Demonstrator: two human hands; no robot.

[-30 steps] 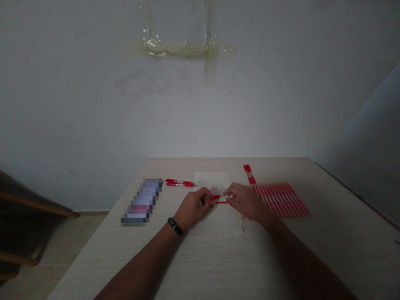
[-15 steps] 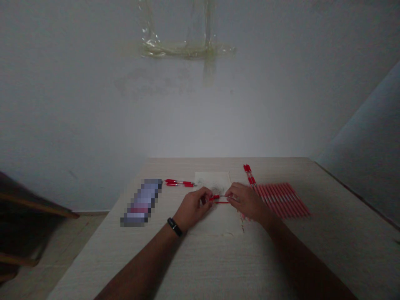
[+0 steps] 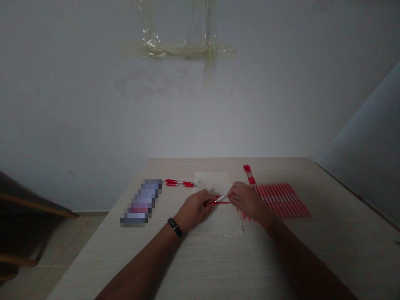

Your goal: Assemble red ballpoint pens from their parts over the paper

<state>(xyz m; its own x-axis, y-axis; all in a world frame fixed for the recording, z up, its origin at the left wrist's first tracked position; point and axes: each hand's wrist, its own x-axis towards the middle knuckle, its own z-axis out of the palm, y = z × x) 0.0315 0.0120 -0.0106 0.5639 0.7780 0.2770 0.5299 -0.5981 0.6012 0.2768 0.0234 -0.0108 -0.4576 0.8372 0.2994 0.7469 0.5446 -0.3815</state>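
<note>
My left hand [image 3: 194, 209] is closed on the red end of a pen [image 3: 216, 201]. Its clear barrel slants up to the right. My right hand [image 3: 246, 201] pinches a thin red refill [image 3: 224, 202] that lies level between both hands. Both hands hover over a white sheet of paper [image 3: 218, 200] on the wooden table [image 3: 218, 258]. A row of several red pens [image 3: 283, 200] lies just right of my right hand. Two more red pens [image 3: 179, 183] lie behind my left hand.
A blurred-out oblong object [image 3: 142, 202] lies at the table's left side. Two red pens [image 3: 249, 173] stick out behind the row. The wall [image 3: 93, 104] rises behind the table, with yellowed tape [image 3: 187, 48] stuck on it. Dark wooden furniture [image 3: 21, 225] stands at far left.
The hands have shifted slightly; the pen's clear barrel now tilts upward between them, and the red refill sits a little further to the right.
</note>
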